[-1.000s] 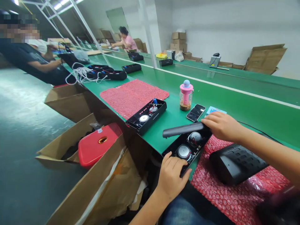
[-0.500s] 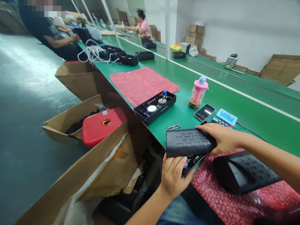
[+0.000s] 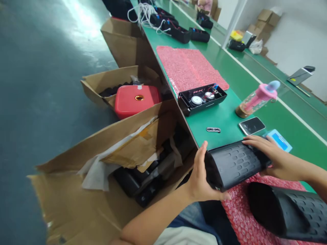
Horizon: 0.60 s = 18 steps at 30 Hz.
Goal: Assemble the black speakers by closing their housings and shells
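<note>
Both of my hands hold a black perforated speaker shell point(image 3: 235, 163) at the near edge of the green bench point(image 3: 222, 119). My left hand point(image 3: 201, 178) cups its left end, thumb up and fingers underneath. My right hand point(image 3: 270, 158) lies over its right end with fingers wrapped on top. A second black perforated shell point(image 3: 288, 211) rests on red bubble wrap point(image 3: 242, 217) to the right. An open speaker tray point(image 3: 201, 98) with two round drivers sits farther up the bench.
A small black part point(image 3: 213, 129), a phone point(image 3: 251, 125), a blue meter point(image 3: 279, 140) and a pink bottle point(image 3: 257, 98) lie on the bench. Open cartons point(image 3: 122, 143) with black parts and a red box point(image 3: 136, 99) stand on the floor at left. More units and white cables point(image 3: 145, 12) lie far up.
The black shell has gone from held edge-on above the open tray to lying over it, held at both ends. My view has swung down and left toward the cartons.
</note>
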### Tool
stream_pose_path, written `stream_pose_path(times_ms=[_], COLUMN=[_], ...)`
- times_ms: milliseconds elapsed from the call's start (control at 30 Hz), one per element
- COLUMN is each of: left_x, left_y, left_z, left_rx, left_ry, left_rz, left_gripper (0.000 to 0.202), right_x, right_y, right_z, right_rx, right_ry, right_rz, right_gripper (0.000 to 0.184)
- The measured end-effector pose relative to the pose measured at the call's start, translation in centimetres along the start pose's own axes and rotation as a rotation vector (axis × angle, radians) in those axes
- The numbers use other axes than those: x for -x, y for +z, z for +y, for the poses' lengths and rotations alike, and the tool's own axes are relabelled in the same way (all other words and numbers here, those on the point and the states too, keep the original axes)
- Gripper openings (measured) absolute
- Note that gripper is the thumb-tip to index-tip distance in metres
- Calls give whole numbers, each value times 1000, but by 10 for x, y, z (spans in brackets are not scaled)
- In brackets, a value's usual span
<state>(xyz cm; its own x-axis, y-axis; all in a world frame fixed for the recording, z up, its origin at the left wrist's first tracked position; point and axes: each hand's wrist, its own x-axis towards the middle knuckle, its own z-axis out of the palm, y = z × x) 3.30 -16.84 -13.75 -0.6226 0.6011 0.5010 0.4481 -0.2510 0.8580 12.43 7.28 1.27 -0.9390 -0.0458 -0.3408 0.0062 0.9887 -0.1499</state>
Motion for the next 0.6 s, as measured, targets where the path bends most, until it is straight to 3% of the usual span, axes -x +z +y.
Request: stream_pose_path(times_ms=[167, 367, 600], left_x=[-4, -4, -5], left_y=[3, 5, 5], left_z=[2, 2, 0], left_rx=[61, 86, 38], left_ry=[8, 23, 54], left_rz=[50, 75, 87], left_gripper=[132, 114, 121], right_x=[-2, -2, -3], right_y=[-4, -8, -6], right_z=[-2, 0, 1], right_rx=[30, 16, -47], right_ry=[-11, -21, -17], right_rz=[7, 26, 49], right_gripper=[79, 74, 75])
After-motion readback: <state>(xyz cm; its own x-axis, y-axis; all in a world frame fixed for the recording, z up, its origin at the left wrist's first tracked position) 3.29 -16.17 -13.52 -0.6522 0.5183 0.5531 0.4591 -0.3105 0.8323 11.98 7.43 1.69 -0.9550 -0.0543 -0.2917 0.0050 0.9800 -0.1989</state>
